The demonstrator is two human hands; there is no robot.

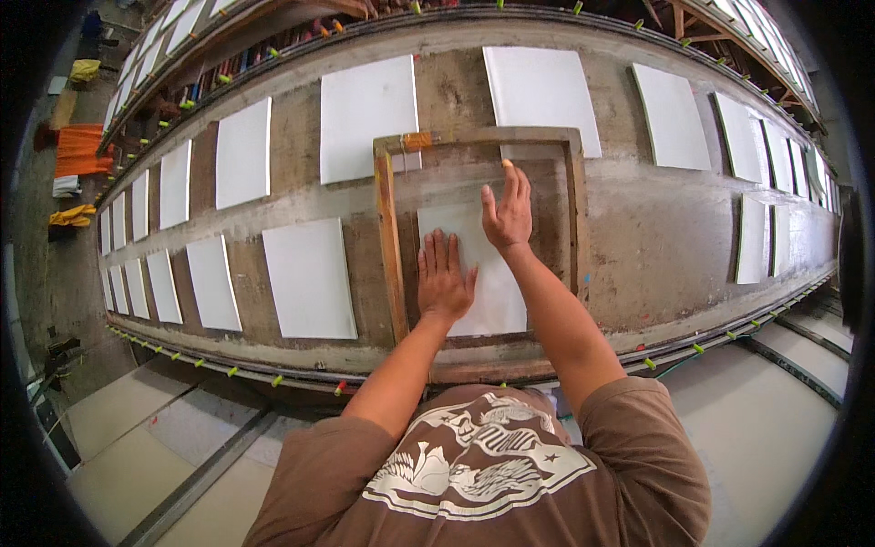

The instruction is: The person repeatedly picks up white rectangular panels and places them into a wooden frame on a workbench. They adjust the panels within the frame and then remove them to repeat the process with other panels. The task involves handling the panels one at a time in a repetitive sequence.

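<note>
A wooden screen frame point(389, 242) lies on the long table in front of me, a sheer, hazy mesh seeming to span it. Within the frame is a white panel point(497, 296), its upper part partly covered by my hands. My left hand point(444, 281) lies flat over the panel's left side, fingers stretched forward and thumb apart. Over the panel's upper right, my right hand point(509, 211) is open and turned on edge, fingers pointing away from me. Whether it touches the mesh or hovers I cannot tell. Neither hand holds anything.
Two rows of white panels point(310, 278) run along the brown-stained table point(629, 228). The frame's far corners overlap two panels point(369, 114) at the back. Small green clips point(232, 371) line the table's edges. Another table with panels point(756, 36) stands beyond; orange cloth point(82, 150) hangs at far left.
</note>
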